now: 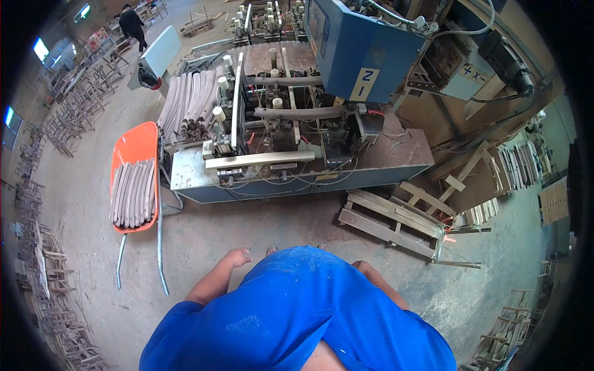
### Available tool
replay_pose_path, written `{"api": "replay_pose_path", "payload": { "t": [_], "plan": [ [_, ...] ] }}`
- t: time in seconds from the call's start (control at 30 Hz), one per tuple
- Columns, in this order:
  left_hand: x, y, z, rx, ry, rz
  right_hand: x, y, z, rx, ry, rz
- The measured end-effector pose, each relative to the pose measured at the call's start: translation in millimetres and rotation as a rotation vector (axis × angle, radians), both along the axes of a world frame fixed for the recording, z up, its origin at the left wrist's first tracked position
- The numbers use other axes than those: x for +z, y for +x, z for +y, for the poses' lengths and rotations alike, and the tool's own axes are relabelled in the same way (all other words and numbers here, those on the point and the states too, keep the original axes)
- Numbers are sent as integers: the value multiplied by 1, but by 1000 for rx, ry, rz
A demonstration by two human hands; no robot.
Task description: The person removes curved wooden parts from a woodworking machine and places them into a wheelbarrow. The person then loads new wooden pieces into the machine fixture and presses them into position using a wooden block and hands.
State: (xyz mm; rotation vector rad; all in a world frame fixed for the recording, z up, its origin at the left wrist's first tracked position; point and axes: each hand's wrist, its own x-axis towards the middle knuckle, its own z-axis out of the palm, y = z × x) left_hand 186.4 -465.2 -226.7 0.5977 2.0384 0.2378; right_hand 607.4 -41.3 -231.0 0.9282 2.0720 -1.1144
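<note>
My left hand (237, 256) hangs at the left side of my blue shirt, over the bare floor, with nothing seen in it; its fingers are small and partly blurred. The right forearm (380, 283) comes down on the other side, and the hand at its end is hidden behind the shirt. Ahead stands a woodworking machine (309, 170) on a blue-grey base. Two curved wooden pieces lie across it, the nearer one (300, 114) above the clamps. A straight pale bar (260, 160) runs along its front edge.
An orange wheelbarrow (134, 137) with curved wooden pieces (133, 191) stands at the left. More pieces (189, 99) are stacked on the machine's left end. A wooden pallet (396, 224) lies on the floor at the right. A person (130, 26) in dark clothes is far back left.
</note>
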Motion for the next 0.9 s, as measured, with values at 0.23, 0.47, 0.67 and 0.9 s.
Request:
{"api": "replay_pose_path", "payload": {
  "t": [0.23, 0.47, 0.67, 0.9],
  "plan": [
    [8, -3, 6, -5, -4, 12, -77, 32, 19, 48, -152, 207],
    [12, -9, 10, -20, -20, -2, -13, 1, -1, 68, -20, 40],
    [12, -14, 5, -33, -36, 20, 4, -13, -5, 64, 0, -30],
    [9, -22, 2, -50, -12, 52, -31, -4, -2, -223, -109, 9]
  ]
}}
